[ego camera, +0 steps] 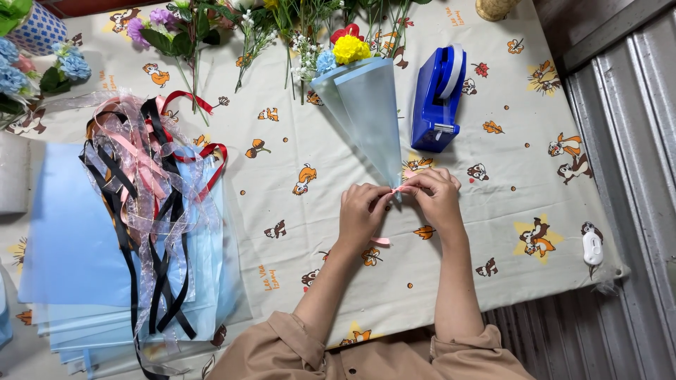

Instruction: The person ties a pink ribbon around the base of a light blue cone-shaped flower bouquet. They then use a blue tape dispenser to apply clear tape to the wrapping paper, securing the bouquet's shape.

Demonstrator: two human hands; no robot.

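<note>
Both hands meet at the narrow tip of the blue cone lying on the table: left hand and right hand each pinch the pink ribbon. Knot seems half-made, though fingers hide it. Best to keep even tension and cinch tight against the tip so the wrap does not slip.

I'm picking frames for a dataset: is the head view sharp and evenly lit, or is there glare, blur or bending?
Head view: soft, even light with faint shadows; both hands, left hand and right hand, at the pink ribbon look sharp; slight sheen on the blue tape dispenser; table edge bows a little.
</note>
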